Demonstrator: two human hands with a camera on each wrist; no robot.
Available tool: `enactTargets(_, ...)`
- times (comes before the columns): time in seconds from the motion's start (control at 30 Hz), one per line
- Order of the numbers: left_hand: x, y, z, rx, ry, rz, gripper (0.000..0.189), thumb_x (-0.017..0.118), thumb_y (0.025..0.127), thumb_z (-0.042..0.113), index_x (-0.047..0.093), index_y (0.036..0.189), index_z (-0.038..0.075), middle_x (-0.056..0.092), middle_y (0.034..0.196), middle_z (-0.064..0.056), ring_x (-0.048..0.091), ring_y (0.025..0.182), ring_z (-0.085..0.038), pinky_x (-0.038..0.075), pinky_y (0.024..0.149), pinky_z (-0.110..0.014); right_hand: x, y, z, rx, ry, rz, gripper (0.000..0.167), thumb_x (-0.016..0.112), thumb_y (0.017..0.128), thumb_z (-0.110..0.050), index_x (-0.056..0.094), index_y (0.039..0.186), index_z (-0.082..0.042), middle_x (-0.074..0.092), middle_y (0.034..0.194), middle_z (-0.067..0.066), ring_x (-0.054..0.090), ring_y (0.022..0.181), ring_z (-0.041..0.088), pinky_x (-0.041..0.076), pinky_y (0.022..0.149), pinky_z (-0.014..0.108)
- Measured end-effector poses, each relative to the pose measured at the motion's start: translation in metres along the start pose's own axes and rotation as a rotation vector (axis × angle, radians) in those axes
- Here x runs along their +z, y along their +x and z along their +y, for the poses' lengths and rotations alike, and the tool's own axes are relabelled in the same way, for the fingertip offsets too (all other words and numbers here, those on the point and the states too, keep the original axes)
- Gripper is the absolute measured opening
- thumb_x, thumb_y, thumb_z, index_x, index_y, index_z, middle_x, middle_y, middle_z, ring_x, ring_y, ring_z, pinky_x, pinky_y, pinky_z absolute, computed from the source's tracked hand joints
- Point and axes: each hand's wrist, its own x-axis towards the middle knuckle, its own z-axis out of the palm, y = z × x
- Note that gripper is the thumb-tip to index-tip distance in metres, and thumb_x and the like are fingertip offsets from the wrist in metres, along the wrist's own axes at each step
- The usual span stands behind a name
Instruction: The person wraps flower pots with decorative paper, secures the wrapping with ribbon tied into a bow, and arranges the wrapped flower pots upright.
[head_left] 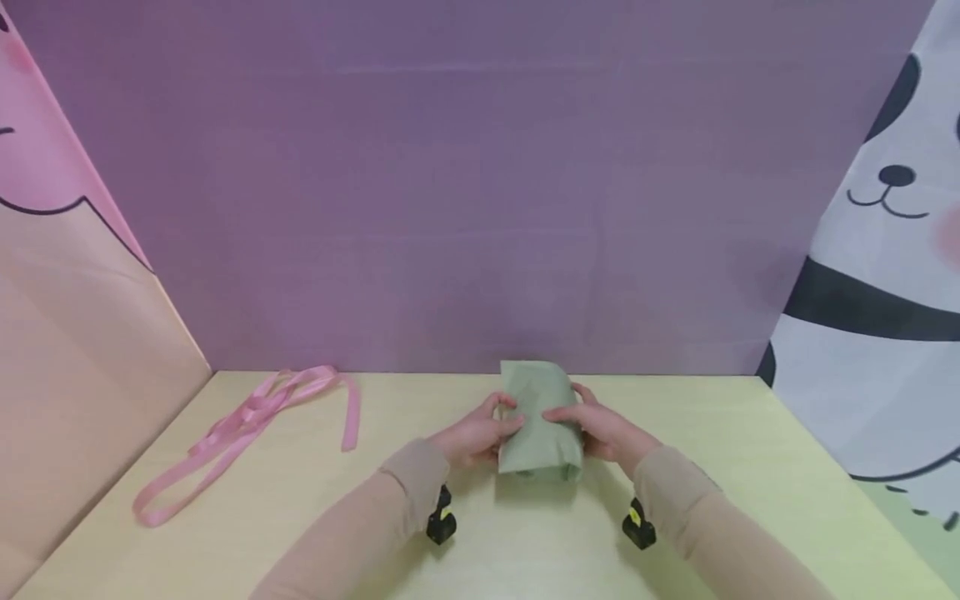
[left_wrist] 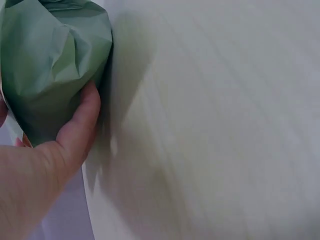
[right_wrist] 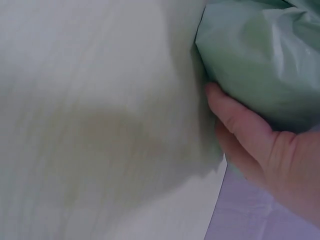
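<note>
A bundle wrapped in light green paper (head_left: 542, 412) is held between my two hands near the back of the table. My left hand (head_left: 480, 432) grips its left side, thumb on the paper near the loose flap edge. On the opposite side my right hand (head_left: 603, 432) holds it, with the thumb lying over the top. The near end of the green paper (left_wrist: 75, 55) looks creased and folded in the left wrist view. In the right wrist view, fingers (right_wrist: 240, 117) curve under the rounded side. Whatever is inside the paper is hidden.
A long pink ribbon (head_left: 258, 412) lies in loose loops at the left of the pale wooden table (head_left: 315, 508). Behind the table's back edge stands a purple backdrop (head_left: 480, 192). Printed side panels flank it, the right one showing a panda (head_left: 892, 275).
</note>
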Motion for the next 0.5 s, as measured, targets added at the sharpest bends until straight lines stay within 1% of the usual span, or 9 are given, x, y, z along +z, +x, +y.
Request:
enactTargets(0.13, -0.002, -0.011, 0.005, -0.005, 0.051, -0.029, 0.02, 0.045, 0.101, 0.018, 0.031, 0.114, 0.013, 0.058, 0.088, -0.01, 0.062, 0.073, -0.017, 0.052, 0.062, -0.03, 0.004, -0.008, 0.0, 0.006, -0.04, -0.032, 0.096, 0.06, 0.086, -0.012, -0.011, 0.151, -0.018, 0.006, 0.149, 0.033, 0.032, 0.127, 0.046, 0.04, 0.099, 0.055)
enactTargets(0.23, -0.003, -0.02, 0.006, -0.017, 0.071, -0.059, 0.019, 0.045, 0.1, 0.016, 0.03, 0.111, 0.013, 0.056, 0.085, -0.009, 0.061, 0.072, -0.018, 0.051, 0.062, -0.031, 0.01, -0.014, 0.0, 0.016, -0.057, -0.046, 0.097, 0.062, 0.085, -0.011, -0.009, 0.151, -0.019, 0.005, 0.149, 0.032, 0.032, 0.128, 0.047, 0.04, 0.099, 0.057)
enactTargets(0.37, -0.006, -0.03, 0.006, -0.032, 0.075, -0.105, 0.018, 0.045, 0.1, 0.016, 0.028, 0.106, 0.013, 0.053, 0.078, -0.007, 0.058, 0.069, -0.018, 0.05, 0.062, -0.03, 0.016, -0.019, 0.002, 0.022, -0.06, -0.057, 0.097, 0.063, 0.084, -0.01, -0.007, 0.151, -0.02, 0.007, 0.149, 0.031, 0.035, 0.124, 0.045, 0.043, 0.095, 0.055)
enactTargets(0.5, -0.009, -0.035, 0.003, -0.053, 0.073, -0.125, 0.018, 0.046, 0.099, 0.013, 0.029, 0.103, 0.014, 0.05, 0.075, -0.006, 0.057, 0.068, -0.018, 0.05, 0.062, -0.03, 0.021, -0.023, 0.009, 0.02, -0.059, -0.067, 0.097, 0.063, 0.083, -0.011, -0.006, 0.151, -0.02, 0.01, 0.147, 0.03, 0.039, 0.118, 0.041, 0.046, 0.091, 0.052)
